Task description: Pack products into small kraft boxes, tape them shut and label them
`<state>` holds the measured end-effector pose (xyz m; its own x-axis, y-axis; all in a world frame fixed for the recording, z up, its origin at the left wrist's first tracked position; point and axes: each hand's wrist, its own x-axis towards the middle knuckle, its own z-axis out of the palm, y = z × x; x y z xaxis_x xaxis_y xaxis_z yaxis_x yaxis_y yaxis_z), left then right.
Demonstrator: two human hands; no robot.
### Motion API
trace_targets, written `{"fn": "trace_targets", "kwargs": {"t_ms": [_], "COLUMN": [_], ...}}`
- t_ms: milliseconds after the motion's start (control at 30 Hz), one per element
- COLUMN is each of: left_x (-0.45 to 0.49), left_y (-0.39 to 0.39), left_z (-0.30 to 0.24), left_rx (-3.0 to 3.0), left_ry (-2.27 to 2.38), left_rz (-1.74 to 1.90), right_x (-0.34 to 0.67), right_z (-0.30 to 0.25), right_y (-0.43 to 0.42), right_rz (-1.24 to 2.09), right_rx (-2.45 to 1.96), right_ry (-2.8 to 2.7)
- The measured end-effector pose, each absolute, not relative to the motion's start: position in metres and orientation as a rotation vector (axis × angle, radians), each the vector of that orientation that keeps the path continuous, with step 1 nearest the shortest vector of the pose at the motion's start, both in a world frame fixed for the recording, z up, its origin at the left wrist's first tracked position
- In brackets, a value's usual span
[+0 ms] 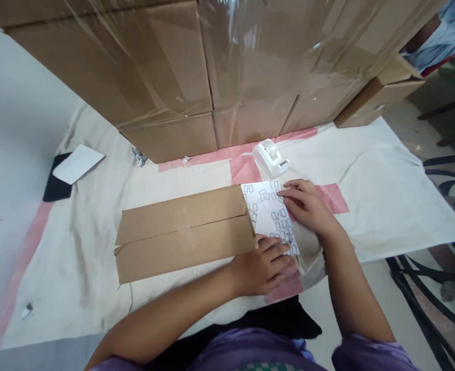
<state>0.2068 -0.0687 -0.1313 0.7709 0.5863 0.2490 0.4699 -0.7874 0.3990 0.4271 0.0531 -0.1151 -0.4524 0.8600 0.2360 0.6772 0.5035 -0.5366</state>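
Pressing flat, the left hand [264, 267] lies open on the sheet [266, 212] beside the box [184, 233], the right hand [308, 207] open too on its far side, dispenser [269, 156] just beyond

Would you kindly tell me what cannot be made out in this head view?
Printed sheet: markings too small to read; right hand and left hand cover its right and lower edges; whether it runs under the flat cardboard box is unclear.
Stacked cartons: tops cut off by the upper edge.
Silvery scrap beside them: too small to identify.
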Motion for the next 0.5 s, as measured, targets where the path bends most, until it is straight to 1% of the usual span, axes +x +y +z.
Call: {"fn": "trace_targets", "kwargs": {"t_ms": [133, 500], "left_x": [0.207, 0.2113], "left_y": [-0.0672, -0.0678], "left_z": [-0.1293, -0.1329], "left_rx": [2.645, 2.608], "left_ry": [0.804, 0.834], "left_rz": [0.479, 0.519], "right_x": [0.4301, 0.4302], "right_z": [-0.117, -0.1246], "right_y": [0.0467, 0.0545], "right_rz": [0.575, 0.452], "right_rx": [-1.269, -1.251], "right_ry": [-2.244, -2.319]}}
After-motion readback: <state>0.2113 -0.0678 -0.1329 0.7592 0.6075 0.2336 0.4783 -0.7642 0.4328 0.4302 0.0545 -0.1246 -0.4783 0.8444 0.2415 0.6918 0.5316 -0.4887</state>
